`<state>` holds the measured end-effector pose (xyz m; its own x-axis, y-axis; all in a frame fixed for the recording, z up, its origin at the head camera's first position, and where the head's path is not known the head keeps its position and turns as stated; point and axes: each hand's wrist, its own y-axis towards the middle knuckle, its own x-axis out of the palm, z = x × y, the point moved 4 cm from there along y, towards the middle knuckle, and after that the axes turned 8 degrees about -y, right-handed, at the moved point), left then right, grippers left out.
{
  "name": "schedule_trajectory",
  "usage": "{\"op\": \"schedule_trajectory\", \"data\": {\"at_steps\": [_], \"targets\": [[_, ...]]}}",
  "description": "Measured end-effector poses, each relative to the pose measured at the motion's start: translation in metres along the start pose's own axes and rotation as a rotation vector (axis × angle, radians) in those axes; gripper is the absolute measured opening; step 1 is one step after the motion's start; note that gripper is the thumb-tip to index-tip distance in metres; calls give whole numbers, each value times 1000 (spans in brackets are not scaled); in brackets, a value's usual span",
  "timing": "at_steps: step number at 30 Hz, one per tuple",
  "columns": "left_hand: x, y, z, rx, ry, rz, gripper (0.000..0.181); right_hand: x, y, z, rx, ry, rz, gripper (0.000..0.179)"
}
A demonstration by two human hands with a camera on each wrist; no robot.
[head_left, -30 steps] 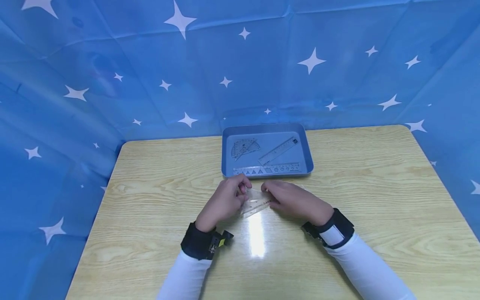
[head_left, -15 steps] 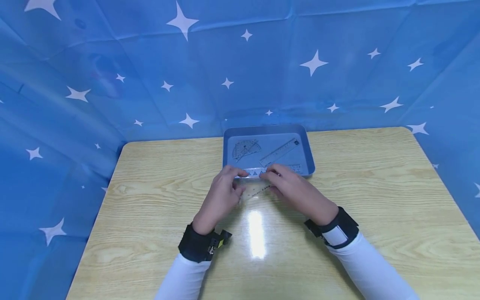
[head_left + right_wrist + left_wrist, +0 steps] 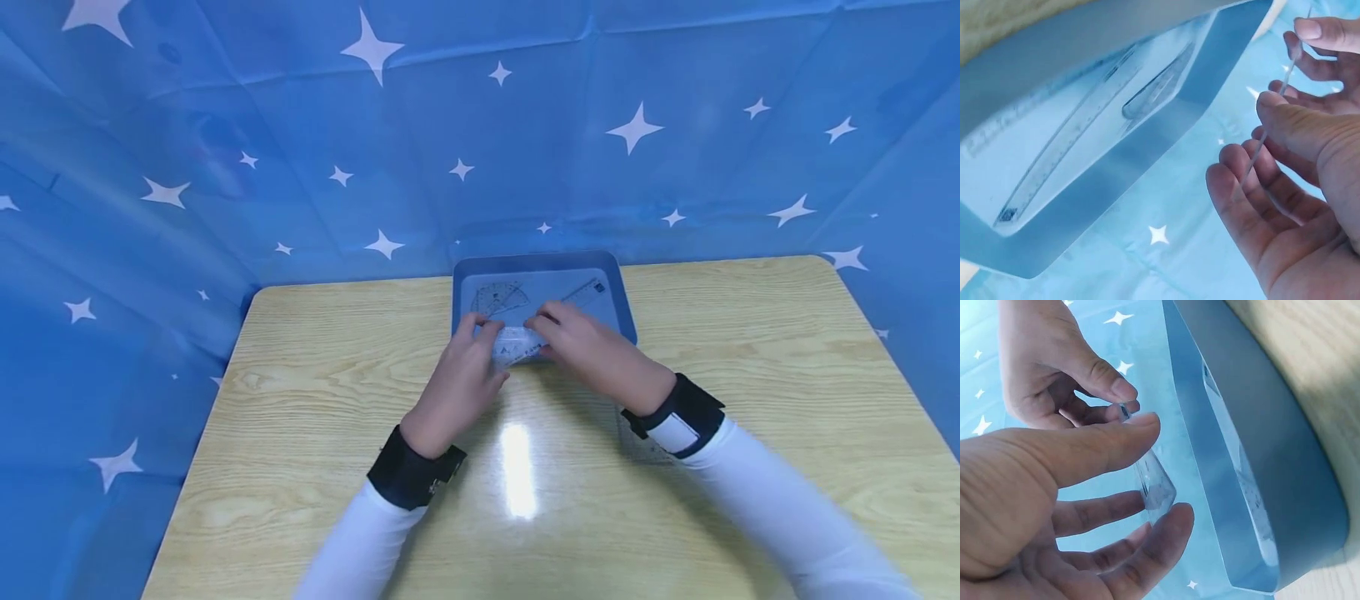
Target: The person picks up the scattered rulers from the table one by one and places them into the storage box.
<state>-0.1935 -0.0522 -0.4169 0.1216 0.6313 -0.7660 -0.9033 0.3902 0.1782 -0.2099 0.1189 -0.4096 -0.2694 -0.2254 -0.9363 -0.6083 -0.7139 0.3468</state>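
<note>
Both hands hold a clear plastic set square (image 3: 517,343) between them over the front part of the blue tray (image 3: 536,262). My left hand (image 3: 456,383) grips its left end; in the left wrist view its thumb lies on one face and fingers reach behind a pointed corner of the set square (image 3: 1159,490). My right hand (image 3: 596,358) pinches the other end between thumb and fingers. Seen from the right wrist, the set square (image 3: 1254,156) is almost edge-on, tilted, outside the tray wall (image 3: 1141,187).
Inside the tray lie a clear protractor (image 3: 497,297) and a clear ruler (image 3: 585,292); a stencil ruler along its front is mostly hidden by the hands. A faint clear piece (image 3: 637,442) lies on the wooden table (image 3: 337,375) by the right wrist. A blue starry cloth (image 3: 420,125) hangs behind.
Both hands have moved forward and raised the set square from the table in front of the tray to over its front edge. The tray's contents have stayed in place.
</note>
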Motion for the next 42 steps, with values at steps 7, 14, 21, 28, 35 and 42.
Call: {"op": "schedule_trajectory", "data": {"at_steps": [7,14,21,28,35,42], "targets": [[-2,12,-5,-31,43,-17,55,1,15,9,-19,-63,-80,33],[-3,32,-10,-73,29,-62,59,2,28,24,-7,-49,-167,31],[-7,55,-17,-84,83,-119,55,9,42,39,7,-45,-231,31],[-8,77,-26,-109,96,-156,55,14,53,55,61,5,-283,32],[-9,94,-35,-131,112,-186,52,24,62,68,109,41,-355,31],[-5,104,-42,-169,120,-234,52,32,63,79,165,110,-433,36]]}}
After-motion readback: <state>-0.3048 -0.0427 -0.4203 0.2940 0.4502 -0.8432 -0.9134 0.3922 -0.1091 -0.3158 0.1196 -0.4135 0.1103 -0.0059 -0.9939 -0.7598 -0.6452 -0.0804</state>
